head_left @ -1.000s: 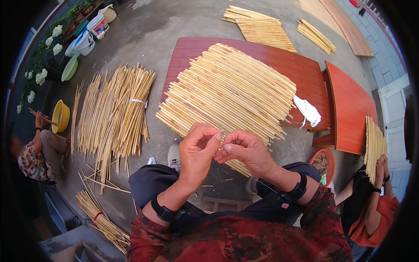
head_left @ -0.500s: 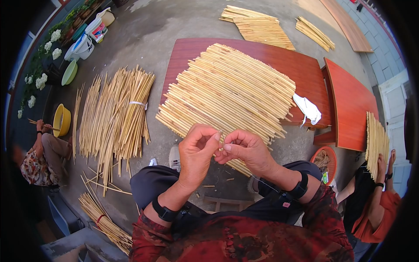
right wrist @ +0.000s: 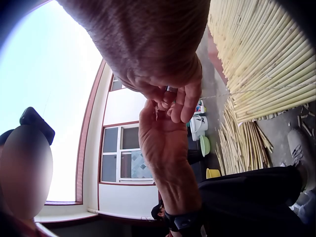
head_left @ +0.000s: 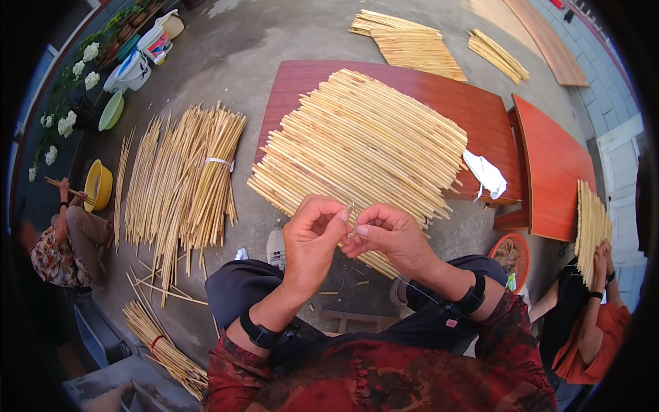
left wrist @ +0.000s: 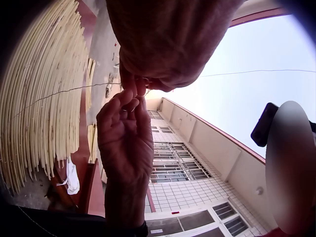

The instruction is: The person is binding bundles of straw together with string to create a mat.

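Note:
Both hands meet in front of the body, fingertips close together. The left hand (head_left: 314, 237) pinches a thin thread between thumb and forefinger; the right hand (head_left: 392, 238) pinches it just beside, fingers curled. In the left wrist view the thin thread (left wrist: 64, 91) runs from the fingertips across the stalk mat. What lies right between the fingertips is too small to tell. Beyond the hands a mat of pale stalks (head_left: 364, 137) lies on a dark red table (head_left: 295, 75), its near edge partly hidden by the hands.
Loose stalks (head_left: 171, 178) lie on the floor at left, a tied bundle (head_left: 165, 347) nearer. A white cloth (head_left: 486, 175) hangs at the table's right end. An orange basket (head_left: 511, 257) stands at right. One person sits at far left; another at right holds a smaller mat (head_left: 592, 230).
Both hands stay nearly in place, with the right fingers shifted slightly. The person at right has moved a hand back to the smaller mat.

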{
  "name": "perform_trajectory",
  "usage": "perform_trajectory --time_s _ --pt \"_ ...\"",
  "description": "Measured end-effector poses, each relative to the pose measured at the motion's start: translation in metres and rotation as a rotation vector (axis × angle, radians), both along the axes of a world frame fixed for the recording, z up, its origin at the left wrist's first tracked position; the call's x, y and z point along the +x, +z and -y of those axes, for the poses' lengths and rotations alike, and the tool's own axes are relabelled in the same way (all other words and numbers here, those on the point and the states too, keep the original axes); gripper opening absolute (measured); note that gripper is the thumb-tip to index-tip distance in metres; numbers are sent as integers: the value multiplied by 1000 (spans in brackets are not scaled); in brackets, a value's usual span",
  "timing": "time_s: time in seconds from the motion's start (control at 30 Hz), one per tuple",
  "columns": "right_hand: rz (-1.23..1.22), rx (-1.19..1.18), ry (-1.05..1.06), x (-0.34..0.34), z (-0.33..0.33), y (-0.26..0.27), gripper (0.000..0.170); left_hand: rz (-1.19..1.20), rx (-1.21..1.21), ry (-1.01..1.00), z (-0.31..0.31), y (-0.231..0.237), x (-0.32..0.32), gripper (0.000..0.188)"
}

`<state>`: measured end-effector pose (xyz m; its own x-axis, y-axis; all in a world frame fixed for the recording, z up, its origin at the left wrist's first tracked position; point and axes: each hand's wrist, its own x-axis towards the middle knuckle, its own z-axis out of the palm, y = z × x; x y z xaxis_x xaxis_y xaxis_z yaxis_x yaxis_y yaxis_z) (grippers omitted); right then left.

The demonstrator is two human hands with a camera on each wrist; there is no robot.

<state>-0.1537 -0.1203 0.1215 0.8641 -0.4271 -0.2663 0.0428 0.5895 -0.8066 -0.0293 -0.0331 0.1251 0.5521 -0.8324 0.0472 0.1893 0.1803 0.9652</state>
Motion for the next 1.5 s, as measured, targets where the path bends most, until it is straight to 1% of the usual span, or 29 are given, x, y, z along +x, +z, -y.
perform_trajectory --time_s 0.47,0.7,0.9,1.5 --pt "2 -31 20 -1 0 0 10 1 13 -11 0 -1 0 4" --pt "5 -3 6 -1 1 1 10 -17 -5 -8 -1 0 -1 5" --pt "-13 -30 16 -1 0 0 10 8 9 -14 -1 -2 0 5" --pt "-18 -75 12 -1 0 -1 10 -21 15 -9 -1 -2 -1 4"
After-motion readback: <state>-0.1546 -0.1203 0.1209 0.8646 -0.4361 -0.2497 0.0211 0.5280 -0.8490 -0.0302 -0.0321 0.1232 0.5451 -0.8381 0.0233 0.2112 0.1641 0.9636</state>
